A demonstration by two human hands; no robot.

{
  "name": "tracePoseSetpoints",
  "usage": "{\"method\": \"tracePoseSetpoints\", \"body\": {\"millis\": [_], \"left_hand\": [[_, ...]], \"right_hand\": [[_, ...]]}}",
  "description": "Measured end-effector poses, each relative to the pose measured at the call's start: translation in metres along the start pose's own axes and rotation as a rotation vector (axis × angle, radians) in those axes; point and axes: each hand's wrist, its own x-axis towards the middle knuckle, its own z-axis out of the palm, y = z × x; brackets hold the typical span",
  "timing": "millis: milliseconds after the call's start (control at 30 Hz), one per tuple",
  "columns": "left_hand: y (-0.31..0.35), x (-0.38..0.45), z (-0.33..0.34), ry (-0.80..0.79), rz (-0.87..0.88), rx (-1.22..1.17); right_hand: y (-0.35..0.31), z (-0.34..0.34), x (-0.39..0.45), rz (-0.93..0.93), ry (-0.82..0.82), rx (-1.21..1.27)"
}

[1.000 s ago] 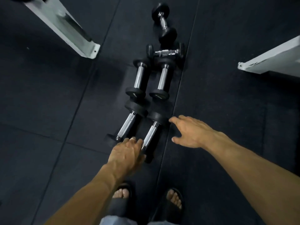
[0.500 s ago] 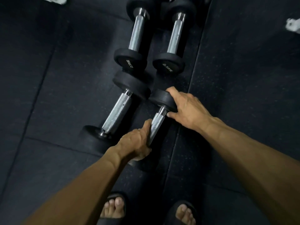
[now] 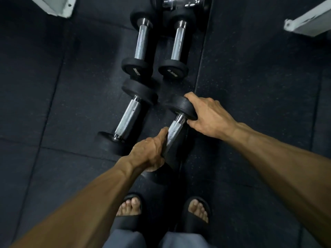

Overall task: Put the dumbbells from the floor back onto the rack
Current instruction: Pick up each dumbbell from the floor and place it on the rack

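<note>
Under left hand point(image 3: 148, 154), dumbbell point(image 3: 174, 128) near end hidden, right hand point(image 3: 208, 116) cupping far head

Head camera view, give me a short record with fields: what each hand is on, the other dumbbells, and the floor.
left hand: wrapped around knurled handle of the nearest dumbbell
right hand: gripping that dumbbell's far weight head
other dumbbells: one beside it, two farther ahead, all on the floor
floor: dark rubber tiles

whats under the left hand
The left hand wraps the knurled handle of the near dumbbell, its near weight head just below. The handle's lower part and the fingers are covered.
</note>
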Motion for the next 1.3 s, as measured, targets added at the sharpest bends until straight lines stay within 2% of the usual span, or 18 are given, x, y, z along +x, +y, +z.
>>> {"method": "tracePoseSetpoints", "body": {"millis": [200,567,767,1000,1300], "left_hand": [[0.048,-0.07,-0.06,-0.031,0.055,0.021],[0.191,-0.229,-0.222,0.094,0.365,0.015],[0.291,-0.302,-0.275,0.133,0.564,-0.006],[0.429,-0.359,-0.269,0.11,0.739,0.042],[0.624,-0.42,-0.175,-0.077,0.973,0.063]], "right_hand": [[-0.028,-0.089,-0.062,0.015,0.047,-0.034],[-0.086,-0.331,-0.221,0.125,0.244,-0.104],[-0.091,-0.444,-0.334,0.164,0.377,-0.191],[-0.049,-0.516,-0.478,0.268,0.48,-0.258],[0.039,-0.545,-0.695,0.511,0.477,-0.26]]}}
